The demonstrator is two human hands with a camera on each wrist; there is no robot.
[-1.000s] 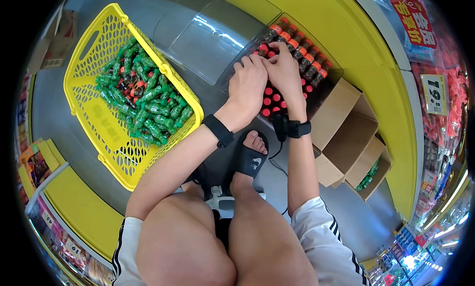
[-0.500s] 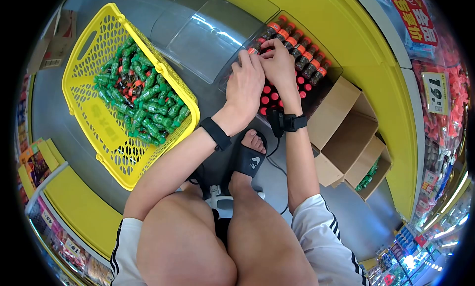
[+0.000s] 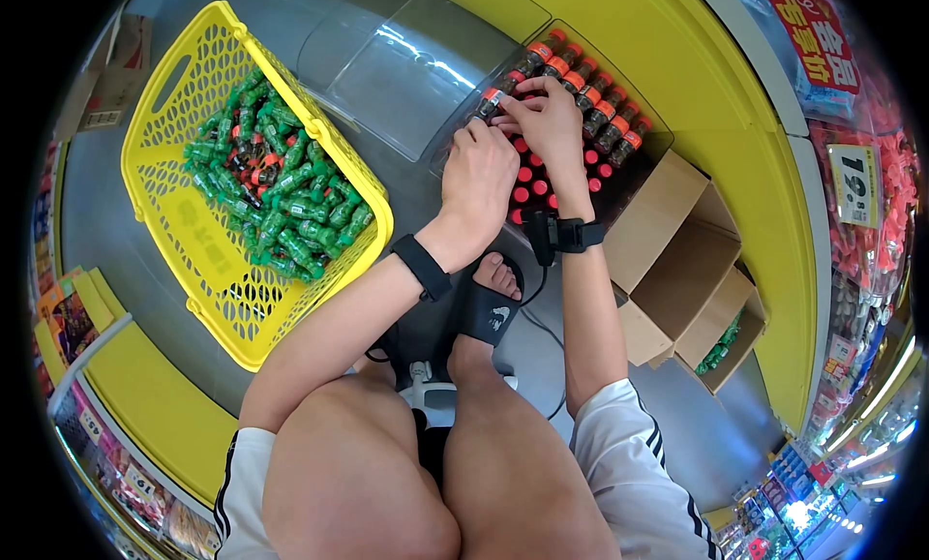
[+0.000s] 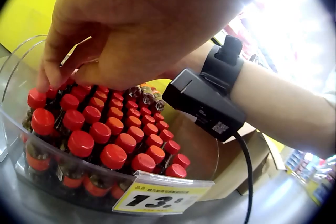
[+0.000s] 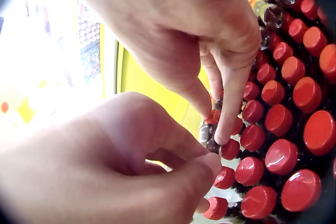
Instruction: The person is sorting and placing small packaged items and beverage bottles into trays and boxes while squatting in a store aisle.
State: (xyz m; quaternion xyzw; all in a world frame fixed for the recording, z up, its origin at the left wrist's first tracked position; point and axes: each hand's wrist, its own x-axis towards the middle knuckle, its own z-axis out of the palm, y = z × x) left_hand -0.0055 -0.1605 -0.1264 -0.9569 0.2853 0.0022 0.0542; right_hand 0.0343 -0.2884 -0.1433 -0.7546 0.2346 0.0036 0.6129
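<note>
Both hands meet over a clear bin [image 3: 619, 197] full of small dark bottles with red caps [image 4: 81, 142]. My right hand [image 3: 554, 134] pinches a small dark bottle with an orange label [image 5: 210, 124] at the bin's left side, lying flat with thumb and finger on it. Just beside it is my left hand [image 3: 479, 178], its fingers bent and thumb and index tips close together. In the left wrist view its fingertips are right at the red caps by the bin wall; I cannot tell whether they grip anything. Several dark bottles [image 3: 610, 129] lie in a row on the upright ones.
A yellow basket [image 3: 218, 313] to the left holds many green bottles [image 3: 300, 207] and a few dark ones. Open cardboard boxes [image 3: 677, 270] stand right of the bin, below a yellow shelf base [image 3: 716, 86]. A price tag [image 4: 163, 195] hangs on the bin's front.
The fingertips have shifted slightly, and the dark bottle at the bin's left side, mostly hidden earlier, now shows beside the right fingers. The left hand has drawn back a little.
</note>
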